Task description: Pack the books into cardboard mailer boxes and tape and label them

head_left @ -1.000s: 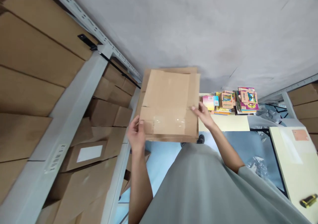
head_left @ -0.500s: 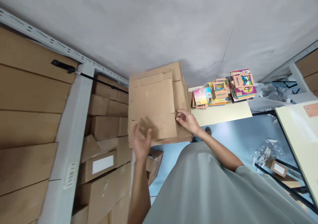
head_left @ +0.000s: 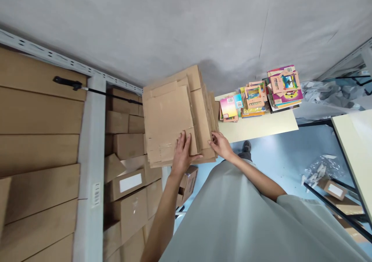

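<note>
A stack of flattened brown cardboard boxes [head_left: 171,111] stands in front of me, between the shelf and a table. My left hand [head_left: 183,153] lies flat on the top sheet near its lower edge, fingers stretched out. At the stack's right lower corner my right hand [head_left: 221,145] curls its fingers round the edges of the sheets.
A grey metal shelf frame [head_left: 90,145] on the left is packed with brown cartons [head_left: 37,114], some with white labels. A pale table [head_left: 258,126] to the right carries colourful small boxes [head_left: 261,93]. Another table [head_left: 354,145] and plastic bags [head_left: 319,169] are at far right on a blue floor.
The flat cardboard sheet I held up with both hands now lies on the stack. My left hand moved right onto its top; my right hand shifted to the stack's corner.
</note>
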`<state>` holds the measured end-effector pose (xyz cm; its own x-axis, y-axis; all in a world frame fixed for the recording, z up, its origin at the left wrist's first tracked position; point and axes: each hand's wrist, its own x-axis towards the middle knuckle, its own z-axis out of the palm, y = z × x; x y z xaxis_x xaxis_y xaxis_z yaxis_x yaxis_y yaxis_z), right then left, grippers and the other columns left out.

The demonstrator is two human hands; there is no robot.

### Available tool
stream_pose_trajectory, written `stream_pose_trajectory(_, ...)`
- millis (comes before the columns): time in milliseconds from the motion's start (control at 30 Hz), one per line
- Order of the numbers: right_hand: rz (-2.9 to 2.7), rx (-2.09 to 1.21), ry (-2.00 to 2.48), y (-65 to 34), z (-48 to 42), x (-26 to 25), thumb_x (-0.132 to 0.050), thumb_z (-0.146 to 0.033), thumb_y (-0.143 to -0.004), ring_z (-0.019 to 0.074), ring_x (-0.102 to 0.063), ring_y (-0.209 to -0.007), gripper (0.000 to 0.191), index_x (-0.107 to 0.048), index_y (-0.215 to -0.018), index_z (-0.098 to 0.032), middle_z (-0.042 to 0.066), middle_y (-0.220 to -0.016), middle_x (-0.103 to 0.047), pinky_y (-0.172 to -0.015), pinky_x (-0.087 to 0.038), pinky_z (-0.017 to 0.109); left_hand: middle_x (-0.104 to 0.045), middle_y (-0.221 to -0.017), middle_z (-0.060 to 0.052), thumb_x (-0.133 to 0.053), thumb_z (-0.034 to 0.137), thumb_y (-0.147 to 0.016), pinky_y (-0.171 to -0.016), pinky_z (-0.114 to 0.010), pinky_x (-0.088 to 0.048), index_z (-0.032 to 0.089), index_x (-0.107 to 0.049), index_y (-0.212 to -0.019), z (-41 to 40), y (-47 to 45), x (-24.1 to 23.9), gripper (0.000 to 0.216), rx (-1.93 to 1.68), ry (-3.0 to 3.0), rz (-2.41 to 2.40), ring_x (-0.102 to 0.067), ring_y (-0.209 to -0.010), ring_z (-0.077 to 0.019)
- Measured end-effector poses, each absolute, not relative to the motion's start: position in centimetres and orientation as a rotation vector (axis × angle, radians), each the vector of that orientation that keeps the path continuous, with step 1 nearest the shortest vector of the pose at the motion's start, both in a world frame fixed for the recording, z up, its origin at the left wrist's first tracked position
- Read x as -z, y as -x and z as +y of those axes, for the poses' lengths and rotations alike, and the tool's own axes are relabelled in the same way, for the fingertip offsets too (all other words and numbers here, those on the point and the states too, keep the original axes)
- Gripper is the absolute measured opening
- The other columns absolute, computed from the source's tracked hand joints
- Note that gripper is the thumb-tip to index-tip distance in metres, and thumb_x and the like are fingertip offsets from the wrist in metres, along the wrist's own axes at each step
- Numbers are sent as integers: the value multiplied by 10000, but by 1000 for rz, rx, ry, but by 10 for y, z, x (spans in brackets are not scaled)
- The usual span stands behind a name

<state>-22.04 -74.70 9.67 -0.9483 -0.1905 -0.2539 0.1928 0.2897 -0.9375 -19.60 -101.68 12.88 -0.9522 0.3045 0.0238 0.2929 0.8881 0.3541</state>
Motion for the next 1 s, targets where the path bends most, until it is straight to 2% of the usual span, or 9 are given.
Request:
stream_pose_trajectory(100,2207,1734,-28,219,-750,-100,-741,-235,-1019,214,-749,-973,462,-722,-1475,-159,122,-1254,-742,-1030,-635,401,-286,-1878,-343,-889,689,-915,-1433,-695,-244,192,-251,-1870,-1021,193,-129,1251,-542,-487,3032,-265,-1783,-470)
stream_pose_trajectory(300,1980,1930,-128,224,-773,-111,-798,-307,-960,190,-746,-894,513,-734,-1464,-233,86,-1256,-759,-901,-663,372,-289,-1888,-315,-833,811,-896,-1449,-648,-255,190,-253,-1868,-1035,197,-147,1291,-575,-401,3010,-248,-1795,-436)
stream_pose_trajectory(433,1915,1903,-200,232,-786,-110,-822,-310,-899,180,-704,-838,531,-700,-1404,-202,25,-1092,-731,-861,-629,352,-314,-1883,-304,-820,851,-878,-1449,-630,-279,180,-327,-1843,-1037,201,-156,1275,-574,-361,2954,-274,-1789,-430)
stream_pose_trajectory(533,1962,1886,-176,234,-783,-106,-793,-328,-917,183,-660,-819,470,-665,-1354,-207,-8,-1016,-672,-878,-614,367,-333,-1868,-323,-814,851,-887,-1445,-648,-270,144,-359,-1823,-1032,201,-154,1257,-521,-369,2958,-261,-1790,-442)
stream_pose_trajectory(600,2020,1888,-139,233,-778,-102,-778,-344,-938,200,-660,-881,390,-671,-1293,-221,12,-1065,-651,-939,-616,393,-345,-1860,-329,-821,831,-898,-1444,-660,-259,132,-365,-1818,-1029,199,-151,1242,-469,-393,2974,-255,-1792,-449)
stream_pose_trajectory(667,2086,1900,-134,231,-773,-98,-785,-343,-943,234,-677,-1045,340,-686,-1250,-233,58,-1185,-636,-1061,-602,434,-358,-1855,-325,-827,802,-914,-1442,-660,-266,135,-367,-1818,-1026,196,-148,1214,-427,-428,2989,-271,-1788,-449)
stream_pose_trajectory(833,2141,1920,-220,223,-771,-85,-839,-301,-919,326,-563,-1478,404,-692,-1289,-231,141,-1431,-583,-1326,-446,537,-375,-1853,-313,-825,721,-961,-1437,-665,-275,152,-348,-1832,-1020,194,-145,1144,-387,-461,3008,-293,-1783,-443)
stream_pose_trajectory(900,2100,1916,-222,222,-771,-80,-833,-295,-933,322,-568,-1483,402,-679,-1300,-236,134,-1419,-611,-1327,-440,542,-384,-1854,-300,-841,693,-958,-1440,-684,-253,176,-347,-1837,-1019,195,-146,1134,-367,-430,2995,-297,-1781,-447)
stream_pose_trajectory(1000,2006,1913,-169,223,-770,-75,-803,-289,-957,285,-642,-1368,391,-650,-1314,-243,101,-1345,-669,-1243,-511,499,-378,-1862,-290,-863,657,-952,-1438,-689,-266,198,-332,-1843,-1020,197,-148,1135,-390,-444,2979,-306,-1778,-447)
